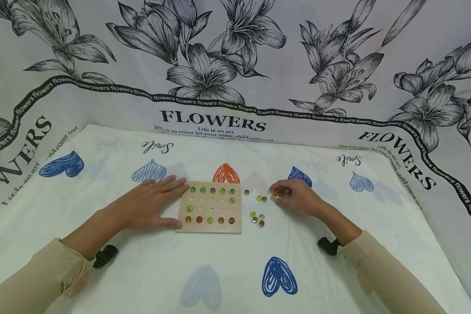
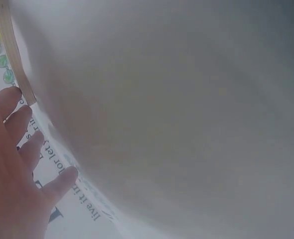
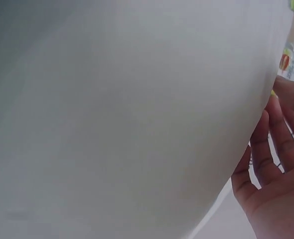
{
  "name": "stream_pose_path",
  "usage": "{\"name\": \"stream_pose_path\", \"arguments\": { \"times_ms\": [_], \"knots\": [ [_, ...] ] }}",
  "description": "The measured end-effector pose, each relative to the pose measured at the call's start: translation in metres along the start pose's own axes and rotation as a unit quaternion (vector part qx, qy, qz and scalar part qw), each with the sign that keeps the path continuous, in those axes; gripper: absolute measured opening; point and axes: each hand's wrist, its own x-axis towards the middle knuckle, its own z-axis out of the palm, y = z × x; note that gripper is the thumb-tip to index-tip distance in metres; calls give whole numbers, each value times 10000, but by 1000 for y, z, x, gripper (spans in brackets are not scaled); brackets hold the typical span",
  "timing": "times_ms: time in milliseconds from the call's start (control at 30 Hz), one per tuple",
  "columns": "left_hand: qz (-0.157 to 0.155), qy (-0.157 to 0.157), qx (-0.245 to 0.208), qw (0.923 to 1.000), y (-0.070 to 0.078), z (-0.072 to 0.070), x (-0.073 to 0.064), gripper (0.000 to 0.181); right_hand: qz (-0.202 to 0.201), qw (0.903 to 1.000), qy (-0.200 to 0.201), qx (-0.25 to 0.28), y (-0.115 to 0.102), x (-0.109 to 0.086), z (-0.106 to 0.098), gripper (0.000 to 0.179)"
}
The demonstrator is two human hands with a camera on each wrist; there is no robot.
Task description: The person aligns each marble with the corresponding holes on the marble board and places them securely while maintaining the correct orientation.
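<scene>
A wooden board (image 1: 209,229) with rows of shallow round hollows lies on the cloth, glass marbles sitting in several of them. Spread along its left edge, my left hand (image 1: 151,203) touches the board with thumb and fingertips, fingers nearly straight. To the board's right, my right hand (image 1: 300,197) pinches a yellow-green marble (image 1: 273,198) between thumb and fingertips, low over the cloth. Between board and right hand lie several loose marbles, among them a green one (image 1: 253,214) and a brown one (image 1: 261,223). The left wrist view shows the left fingers (image 2: 30,149) beside the board's edge.
A white cloth (image 1: 141,270) printed with hearts covers the table. Behind it hangs a flower-printed curtain (image 1: 220,117). Black wrist cameras sit under both cuffs, one at the left (image 1: 105,256). Pale blurred surfaces fill most of both wrist views.
</scene>
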Motion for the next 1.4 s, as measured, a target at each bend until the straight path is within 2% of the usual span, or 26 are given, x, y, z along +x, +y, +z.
{"name": "stream_pose_path", "arguments": {
  "times_ms": [333,567,767,1000,1400],
  "knots": [
    [105,80,112,9999,0,-1,2,99,44,10000,14,-57,-3,2,0,27],
    [169,113,201,9996,0,-2,2,98,-194,9996,202,81,-10,4,4,24],
    [168,95,223,9996,0,-1,2,98,-374,9985,149,373,-25,8,9,23],
    [175,62,245,9995,0,-1,2,98,-562,9968,-4,574,-45,14,20,21],
    [152,20,260,9995,1,-1,2,100,-833,9925,-588,673,-70,26,50,19]
  ]
}}
